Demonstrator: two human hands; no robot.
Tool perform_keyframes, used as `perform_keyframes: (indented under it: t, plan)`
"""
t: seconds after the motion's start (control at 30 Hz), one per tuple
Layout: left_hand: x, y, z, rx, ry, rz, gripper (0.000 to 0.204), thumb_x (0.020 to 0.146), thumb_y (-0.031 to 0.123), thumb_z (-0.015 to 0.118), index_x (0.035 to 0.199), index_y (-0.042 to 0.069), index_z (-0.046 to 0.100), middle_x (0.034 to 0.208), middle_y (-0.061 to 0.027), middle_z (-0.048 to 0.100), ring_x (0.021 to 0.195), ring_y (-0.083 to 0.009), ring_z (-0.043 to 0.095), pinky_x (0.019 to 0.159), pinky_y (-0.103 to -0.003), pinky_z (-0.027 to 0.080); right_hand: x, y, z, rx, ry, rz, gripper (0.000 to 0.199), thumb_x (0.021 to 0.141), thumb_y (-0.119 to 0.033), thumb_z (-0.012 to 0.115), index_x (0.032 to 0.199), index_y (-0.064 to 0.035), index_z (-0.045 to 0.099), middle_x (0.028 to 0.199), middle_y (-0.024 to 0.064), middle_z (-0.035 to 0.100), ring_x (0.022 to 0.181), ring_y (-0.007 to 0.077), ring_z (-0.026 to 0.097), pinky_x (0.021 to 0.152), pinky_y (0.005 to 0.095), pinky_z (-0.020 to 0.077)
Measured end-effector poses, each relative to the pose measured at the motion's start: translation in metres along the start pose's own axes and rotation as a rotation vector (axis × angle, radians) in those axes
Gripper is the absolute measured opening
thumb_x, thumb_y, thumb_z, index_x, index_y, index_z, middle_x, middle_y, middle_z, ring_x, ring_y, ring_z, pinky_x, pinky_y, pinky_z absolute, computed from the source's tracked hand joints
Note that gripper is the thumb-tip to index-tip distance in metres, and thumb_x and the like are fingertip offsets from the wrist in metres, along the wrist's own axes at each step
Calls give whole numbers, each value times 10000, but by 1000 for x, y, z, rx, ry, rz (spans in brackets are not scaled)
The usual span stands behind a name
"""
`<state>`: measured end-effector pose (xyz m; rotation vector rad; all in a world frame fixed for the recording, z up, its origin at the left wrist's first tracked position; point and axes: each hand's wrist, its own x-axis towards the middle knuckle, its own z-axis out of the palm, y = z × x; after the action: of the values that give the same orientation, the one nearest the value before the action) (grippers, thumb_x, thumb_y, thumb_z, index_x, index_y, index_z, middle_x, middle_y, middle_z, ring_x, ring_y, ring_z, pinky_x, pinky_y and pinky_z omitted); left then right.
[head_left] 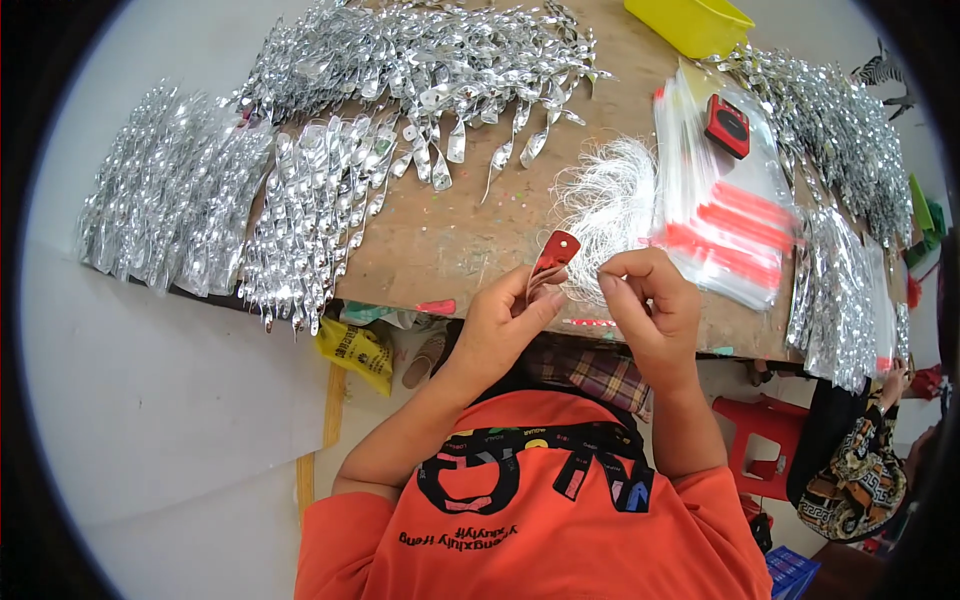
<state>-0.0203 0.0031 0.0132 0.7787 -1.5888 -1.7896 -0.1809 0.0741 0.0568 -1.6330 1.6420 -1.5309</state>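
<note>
My left hand (503,326) pinches a shiny red foil strip (557,250) between thumb and fingers. The strip's rounded upper end, with a small hole in it, sticks up above the fingertips. A short gap to the right, my right hand (660,315) is closed, thumb against the curled forefinger; whatever it may pinch is too fine to make out. Just beyond both hands, a loose bundle of white string (612,190) lies on the brown table (440,250). Beside the string is a stack of clear plastic bags (735,230) with red bands.
Heaps of twisted silver foil strips (420,60) cover the far left, and more silver strips (840,130) line the right. A red-and-black round-faced device (727,126) rests on the bags. A yellow basin (690,25) stands far back. Another person's patterned sleeve (860,480) shows at right, near a red stool (765,440).
</note>
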Motion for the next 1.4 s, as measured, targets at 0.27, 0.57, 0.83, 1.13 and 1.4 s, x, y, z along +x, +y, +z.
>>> perform_keyframes:
  t: [0.27, 0.57, 0.83, 1.13, 1.4]
  plan:
    - [-6, 1, 0, 14, -109, 37, 388, 904, 179, 542, 1249, 19, 466, 885, 27, 506, 818, -53, 473, 733, -198, 392, 1, 0, 7, -104, 66, -99, 45, 795, 8, 588, 824, -26, 584, 623, -50, 427, 526, 9, 339, 484, 184, 269]
    - [-9, 6, 3, -18, -52, 94, 322, 861, 108, 582, 1147, -22, 516, 856, -25, 548, 797, -85, 523, 721, -229, 439, 0, -1, 9, -113, 40, -56, 19, 796, -16, 593, 802, -29, 582, 600, -60, 423, 523, 7, 334, 473, 188, 262]
    - [-12, 11, 3, 27, -62, 75, 369, 873, 103, 580, 1216, 10, 481, 872, 19, 515, 802, -47, 478, 722, -188, 392, 0, -1, 10, -108, 20, -9, 16, 802, -14, 582, 807, -28, 578, 586, -67, 433, 515, 3, 335, 470, 183, 261]
    - [-12, 4, 3, 68, -15, 91, 366, 854, 88, 605, 1194, 3, 498, 880, 8, 547, 813, -51, 504, 728, -193, 413, -2, -8, 15, 111, 20, 116, 225, 787, -39, 596, 1002, -45, 529, 528, -48, 380, 522, 49, 335, 496, 210, 269]
    - [-12, 5, 5, 128, 11, 123, 350, 843, 89, 619, 1167, 3, 518, 851, 13, 544, 783, -49, 495, 702, -192, 406, 0, 0, 11, 578, -97, 234, 257, 856, -28, 496, 1106, -32, 440, 616, -47, 426, 535, 22, 364, 495, 177, 273]
